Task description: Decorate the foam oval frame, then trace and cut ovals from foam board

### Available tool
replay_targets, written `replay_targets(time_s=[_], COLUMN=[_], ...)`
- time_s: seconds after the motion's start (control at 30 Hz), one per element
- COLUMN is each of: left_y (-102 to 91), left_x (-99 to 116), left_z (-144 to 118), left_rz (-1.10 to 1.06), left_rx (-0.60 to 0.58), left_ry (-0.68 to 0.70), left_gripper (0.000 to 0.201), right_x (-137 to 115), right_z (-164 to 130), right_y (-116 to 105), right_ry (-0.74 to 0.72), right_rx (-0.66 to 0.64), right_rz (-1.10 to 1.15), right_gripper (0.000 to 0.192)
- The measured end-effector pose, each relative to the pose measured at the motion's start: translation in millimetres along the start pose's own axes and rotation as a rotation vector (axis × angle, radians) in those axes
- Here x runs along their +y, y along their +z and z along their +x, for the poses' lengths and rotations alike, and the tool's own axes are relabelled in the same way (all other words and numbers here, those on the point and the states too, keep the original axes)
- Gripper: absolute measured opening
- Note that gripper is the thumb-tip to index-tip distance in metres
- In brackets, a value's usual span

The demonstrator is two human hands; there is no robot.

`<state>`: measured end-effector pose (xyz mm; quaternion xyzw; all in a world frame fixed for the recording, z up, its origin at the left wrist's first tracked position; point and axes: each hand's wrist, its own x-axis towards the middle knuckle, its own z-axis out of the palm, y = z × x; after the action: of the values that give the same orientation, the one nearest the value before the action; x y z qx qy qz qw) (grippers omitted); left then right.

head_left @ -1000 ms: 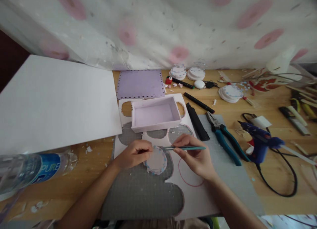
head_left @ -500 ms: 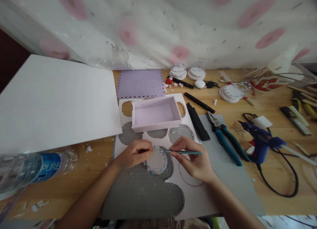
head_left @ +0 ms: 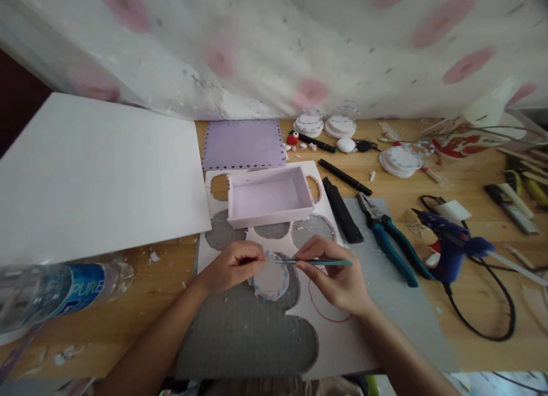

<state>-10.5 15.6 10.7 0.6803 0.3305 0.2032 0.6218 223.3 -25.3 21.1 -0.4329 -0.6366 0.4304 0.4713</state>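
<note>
Scallop-edged white disc [head_left: 271, 282], blue flecks around its rim, lies over the grey cutting mat [head_left: 240, 339], within a cut-out of the white sheet [head_left: 342, 350]. Left hand [head_left: 235, 267]: at the disc's 10 o'clock edge, fingertips drawn together; cannot tell whether they pinch the rim. Right hand [head_left: 331, 279]: thumb and fingers pinch teal tweezers [head_left: 331, 262], tips over the disc near 1 o'clock; their bite is too small to read. From the disc: lilac open box [head_left: 270, 217] at 12, glue gun [head_left: 447, 259] near 3, water bottle [head_left: 81, 290] near 9.
</note>
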Motion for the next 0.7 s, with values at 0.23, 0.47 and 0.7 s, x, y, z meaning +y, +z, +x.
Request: replay_targets(time_s=[0.23,0.47,0.7], left_y=[-0.2,0.5,-0.6], left_x=[1.3,1.0,2.1], left_z=[0.2,0.8,0.4], left_rz=[0.022,0.042,0.050], left_rx=[0.006,0.006,0.002], left_ry=[0.007,0.022,0.040], left_gripper=[0.026,0.027,0.027], right_x=[0.8,0.3,-1.1], right_z=[-0.1,1.3,1.2], right_y=[1.6,2.3,2.4], right_ry=[-0.003,-0.014,-0.027], right_rx=[-0.023,-0.040,-0.057], right_rz=[-0.021,-0.045,-0.035], right_gripper=[0.005,0.006,0.006])
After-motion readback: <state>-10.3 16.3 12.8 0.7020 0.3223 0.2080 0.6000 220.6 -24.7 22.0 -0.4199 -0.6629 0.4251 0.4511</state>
